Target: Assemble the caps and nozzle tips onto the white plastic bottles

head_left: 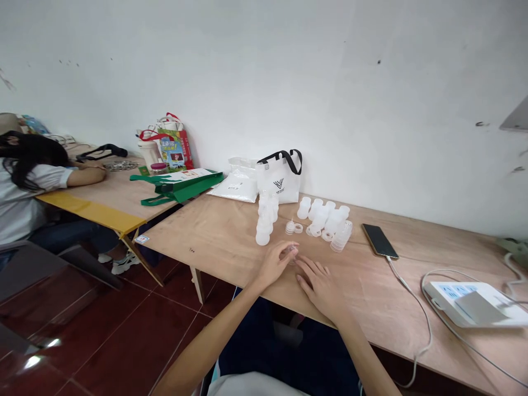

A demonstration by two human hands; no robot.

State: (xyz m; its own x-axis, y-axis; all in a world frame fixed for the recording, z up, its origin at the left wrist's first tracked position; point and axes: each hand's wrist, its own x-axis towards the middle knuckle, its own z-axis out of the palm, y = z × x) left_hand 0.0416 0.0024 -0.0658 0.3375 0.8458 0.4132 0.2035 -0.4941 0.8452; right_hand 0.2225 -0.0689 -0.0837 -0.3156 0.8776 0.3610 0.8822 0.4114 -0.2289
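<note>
My left hand [279,262] is closed with thumb and fingers round a small clear plastic piece [292,248], mostly hidden by the fingers. Beside it, my right hand [318,283] lies palm down on the table, fingers stretched out. Its index fingertip is close to the piece; I cannot tell if they touch. Beyond my left hand stands a row of frosted white plastic bottles [263,234]. Further right is another group of translucent containers [317,210], with several plastic rings [328,236] and a clear stack of rings [341,237] before it.
On the wooden table [198,231], a white bag with black handles [280,181] and a white plastic packet [237,184] stand by the wall. A phone [378,240] on a cable and a white power strip [474,302] are right. A green bag [185,187] and a person [25,187] are left.
</note>
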